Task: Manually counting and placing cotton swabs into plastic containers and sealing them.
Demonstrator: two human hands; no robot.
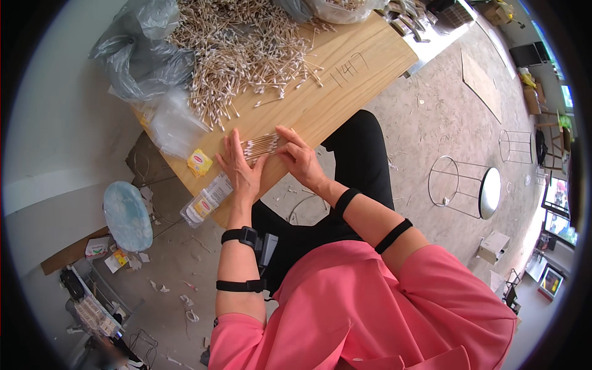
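A neat row of wooden cotton swabs (261,146) lies side by side near the table's front edge, between my two hands. My left hand (242,171) bounds the row's left end, its fingers stretched along that side and its thumb at the near side. At the right end, my right hand (300,159) curls with its fingertips and thumb against the swabs. Beyond them spreads a large heap of loose cotton swabs (240,55). Left of my left hand are a stack of yellow printed cards (199,162) and some clear printed packets (208,198).
The wooden table (351,46) carries grey plastic bags (145,61) and clear bags (176,123) at its left. A blue-covered stool (127,216) stands at the left. Wire-framed stools (490,193) lie tipped on the littered floor at the right.
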